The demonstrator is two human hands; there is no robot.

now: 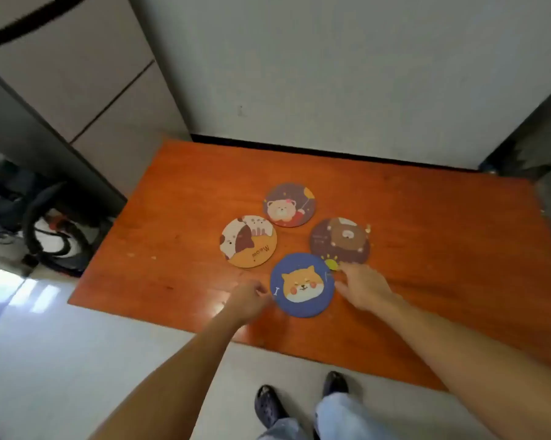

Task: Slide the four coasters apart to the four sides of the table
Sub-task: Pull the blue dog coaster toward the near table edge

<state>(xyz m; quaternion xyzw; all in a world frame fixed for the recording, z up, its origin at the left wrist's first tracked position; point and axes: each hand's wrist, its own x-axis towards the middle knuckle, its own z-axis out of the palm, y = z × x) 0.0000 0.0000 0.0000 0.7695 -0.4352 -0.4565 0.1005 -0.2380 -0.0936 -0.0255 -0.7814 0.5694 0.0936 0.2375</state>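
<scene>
Shoes (269, 404) at near table (178, 192) edge. Blue coaster (302, 284) nearest, between both hands: left hand (247, 301) loosely curled at its left rim, right hand (361, 289) spread at right rim. Other three coasters clustered just beyond, mid-table.

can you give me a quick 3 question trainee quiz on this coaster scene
1. True or false: the four coasters are already spread to the four sides of the table.
2. Which coaster lies between the two hands? A. blue coaster B. orange coaster C. brown coaster
3. Fill in: the purple coaster lies nearest the ___ edge of the table.

Key
1. False; they sit clustered near the middle.
2. A; the left hand is at its left rim and the right hand at its right rim.
3. Far.
</scene>
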